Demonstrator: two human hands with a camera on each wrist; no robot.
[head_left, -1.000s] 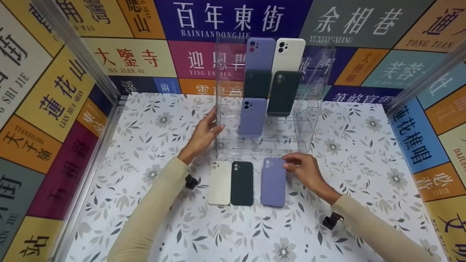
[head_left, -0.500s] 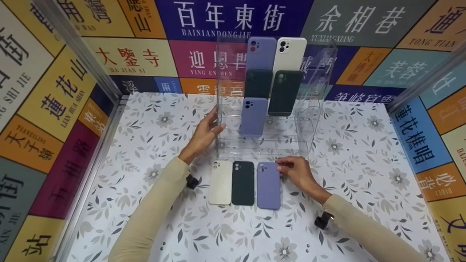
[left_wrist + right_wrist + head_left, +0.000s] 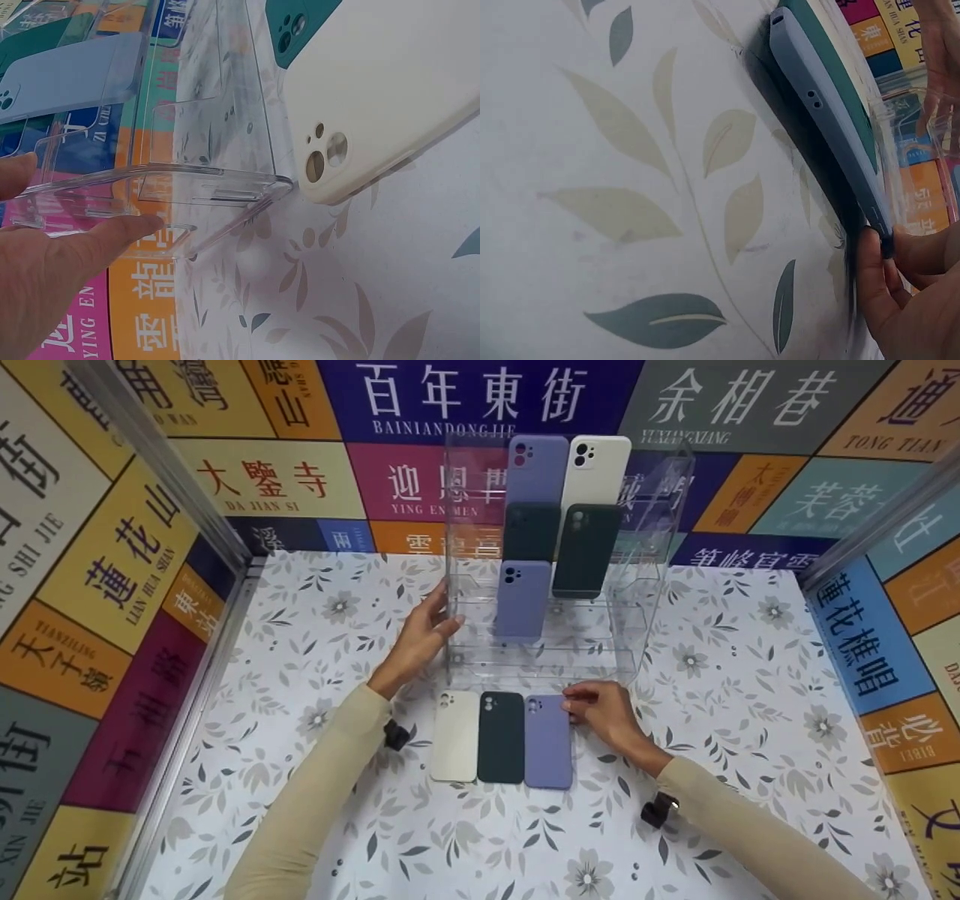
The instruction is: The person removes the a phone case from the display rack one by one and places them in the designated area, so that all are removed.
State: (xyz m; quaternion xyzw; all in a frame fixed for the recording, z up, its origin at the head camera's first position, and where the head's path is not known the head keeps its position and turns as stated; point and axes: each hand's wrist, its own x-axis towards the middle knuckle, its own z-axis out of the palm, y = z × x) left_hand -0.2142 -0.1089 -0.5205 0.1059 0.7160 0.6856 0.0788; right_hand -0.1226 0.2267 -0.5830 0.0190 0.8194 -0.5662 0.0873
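A purple phone case (image 3: 548, 746) lies on the table at the right end of a row. My right hand (image 3: 607, 716) pinches its upper right corner between thumb and fingers, also seen on the case edge (image 3: 832, 127) in the right wrist view. Beside it lie a dark green phone case (image 3: 501, 739) and a cream phone case (image 3: 455, 739). Behind the row stands a clear acrylic display stand (image 3: 480, 664). My left hand (image 3: 420, 641) grips the stand's left side panel, thumb and a finger on either side of its edge in the left wrist view.
On the stand's tiers lean several more cases: purple (image 3: 523, 600), dark green (image 3: 587, 547), white (image 3: 600, 472) and others. Walls printed with Chinese characters (image 3: 480, 405) enclose the back and sides. A floral cloth (image 3: 720, 712) covers the table.
My right hand has slid the purple case leftward until it lies close against the dark green one. The left hand has stayed on the stand.
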